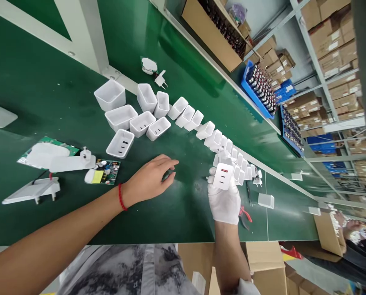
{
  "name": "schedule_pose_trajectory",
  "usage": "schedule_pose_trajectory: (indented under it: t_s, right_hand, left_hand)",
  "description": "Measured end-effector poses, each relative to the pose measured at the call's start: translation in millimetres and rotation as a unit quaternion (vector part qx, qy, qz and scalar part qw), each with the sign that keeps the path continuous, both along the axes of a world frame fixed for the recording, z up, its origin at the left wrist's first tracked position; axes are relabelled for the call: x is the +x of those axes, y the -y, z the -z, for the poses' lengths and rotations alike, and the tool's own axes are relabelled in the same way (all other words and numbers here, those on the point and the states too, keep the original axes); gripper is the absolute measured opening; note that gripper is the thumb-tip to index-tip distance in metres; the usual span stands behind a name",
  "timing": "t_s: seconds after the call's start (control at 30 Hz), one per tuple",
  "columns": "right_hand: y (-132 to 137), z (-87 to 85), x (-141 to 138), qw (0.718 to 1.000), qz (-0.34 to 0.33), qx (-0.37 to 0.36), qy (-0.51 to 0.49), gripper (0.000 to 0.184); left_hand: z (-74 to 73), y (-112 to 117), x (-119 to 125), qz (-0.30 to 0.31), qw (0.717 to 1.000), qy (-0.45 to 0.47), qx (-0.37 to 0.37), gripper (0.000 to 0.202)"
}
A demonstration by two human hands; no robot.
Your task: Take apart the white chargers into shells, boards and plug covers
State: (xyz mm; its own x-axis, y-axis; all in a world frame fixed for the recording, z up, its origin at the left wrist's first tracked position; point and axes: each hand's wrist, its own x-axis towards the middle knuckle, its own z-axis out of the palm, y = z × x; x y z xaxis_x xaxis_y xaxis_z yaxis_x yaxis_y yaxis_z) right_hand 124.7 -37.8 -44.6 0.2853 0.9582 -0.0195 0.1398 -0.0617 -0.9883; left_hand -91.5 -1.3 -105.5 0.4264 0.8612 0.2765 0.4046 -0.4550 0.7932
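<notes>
My right hand (225, 200), in a white glove, grips a white charger housing (222, 176) whose end face shows one red port slot and two dark ones. My left hand (150, 178), bare with a red cord at the wrist, hovers over or rests on the green table. Its fingers point right, with the thumb apart and nothing between them. Beyond it stands a group of hollow white housings, one with port slots (120, 143) nearest to that hand. More white housings (205, 130) form a row running right, behind my gloved hand.
Circuit boards (105, 172) and a white plug plate (32, 190) lie at left. Another board with a plug (149, 65) sits farther back. Red-handled pliers (245, 217) lie right of my gloved hand. A blue tray (258, 90) of parts stands beyond the table rail. Another person's hand (355, 225) shows far right.
</notes>
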Motion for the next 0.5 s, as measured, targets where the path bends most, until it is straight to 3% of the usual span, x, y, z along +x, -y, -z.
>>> schedule_pose_trajectory:
  t_s: [0.2,0.33,0.4,0.5]
  right_hand:
    - [-3.9,1.2,0.3,1.000,-0.006,-0.013,0.002,0.043]
    - [-16.9,-9.0,15.7,0.999,0.010,0.010,0.047,0.048]
    - [-38.5,-18.8,36.0,0.996,0.016,0.029,0.086,0.059]
    - [-95.4,-28.5,78.2,0.975,0.038,0.052,0.214,0.070]
  left_hand:
    - [1.4,-0.1,0.7,-0.005,1.000,0.001,-0.003,0.030]
    - [0.0,0.1,1.4,0.000,1.000,-0.001,-0.004,0.027]
    - [-2.2,1.0,1.5,0.001,1.000,0.001,0.000,0.027]
    - [-6.8,2.5,0.1,-0.005,1.000,0.009,0.012,0.028]
